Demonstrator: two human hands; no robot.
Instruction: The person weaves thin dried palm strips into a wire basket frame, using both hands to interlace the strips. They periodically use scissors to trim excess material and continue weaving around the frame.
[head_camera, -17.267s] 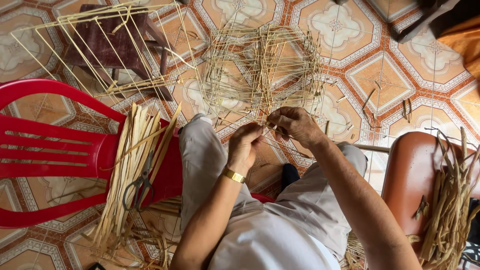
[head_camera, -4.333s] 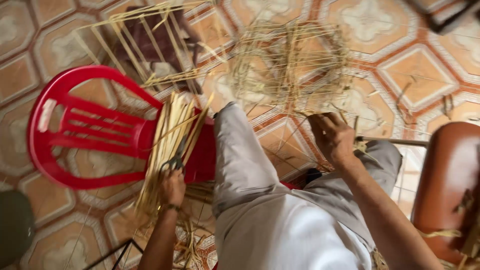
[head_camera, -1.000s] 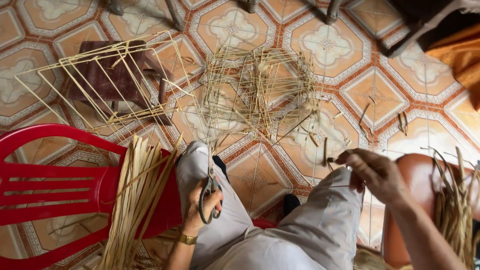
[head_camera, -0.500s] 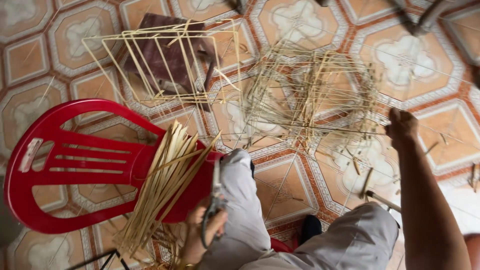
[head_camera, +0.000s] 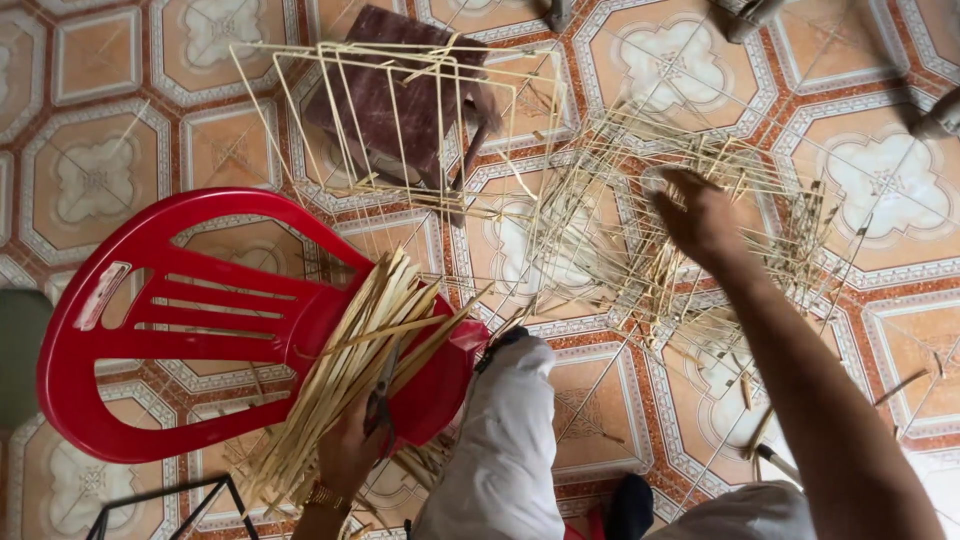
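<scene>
My left hand (head_camera: 347, 452) rests on a bundle of split bamboo strips (head_camera: 352, 372) lying across the seat of a red plastic chair (head_camera: 180, 330), and it holds a pair of scissors (head_camera: 381, 402) against the strips. My right hand (head_camera: 702, 218) reaches forward over a pile of thin bamboo stick frames (head_camera: 640, 235) on the tiled floor, fingers spread and touching the sticks. Whether it grips one I cannot tell. My knee in light grey trousers (head_camera: 505, 440) lies between both arms.
A second open frame of bamboo sticks (head_camera: 400, 110) stands over a dark brown stool at the top. The floor is orange patterned tile (head_camera: 110, 160). A black metal stand (head_camera: 160, 500) shows at the bottom left. Loose stick offcuts (head_camera: 745, 390) lie near my right leg.
My right hand has stretched further forward onto the stick frames. My left hand with the scissors has moved left from my thigh onto the strip bundle on the chair.
</scene>
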